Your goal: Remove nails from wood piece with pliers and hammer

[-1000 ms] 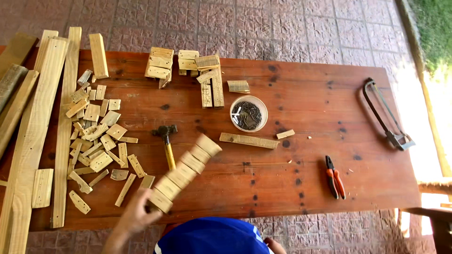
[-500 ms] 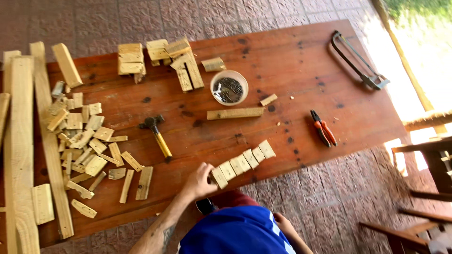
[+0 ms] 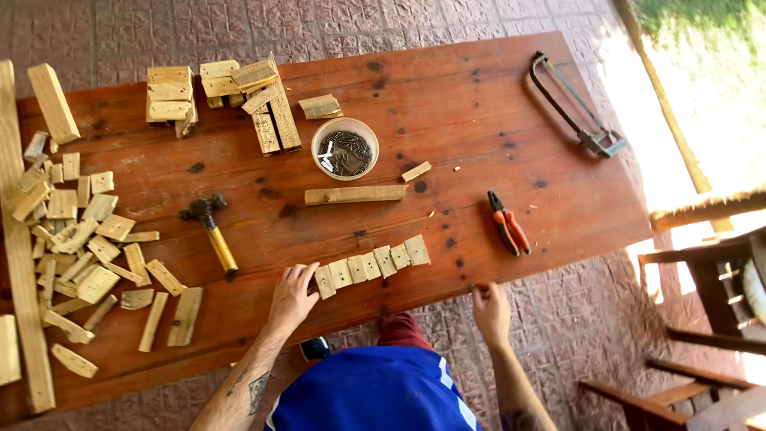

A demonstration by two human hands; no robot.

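Observation:
A row of small wooden blocks (image 3: 371, 264) lies slanted on the red-brown wooden table (image 3: 447, 104), near its front edge. My left hand (image 3: 293, 294) rests on the table with its fingers touching the left end of that row. My right hand (image 3: 490, 310) grips the table's front edge, to the right of the blocks and below the orange-handled pliers (image 3: 507, 223). A hammer with a yellow handle (image 3: 211, 231) lies just left of my left hand. A thin wooden strip (image 3: 356, 194) lies behind the row.
A white bowl of dark nails (image 3: 345, 149) stands mid-table. Stacked wood pieces (image 3: 231, 92) are at the back left, many loose offcuts (image 3: 84, 239) and long planks (image 3: 22, 279) at the left. A hacksaw (image 3: 576, 107) lies at the back right. Wooden chairs (image 3: 702, 319) stand at the right.
The view has swung left to right across the table. The block row shifted toward the front edge and my left hand came to its left end. My right hand now holds the table edge.

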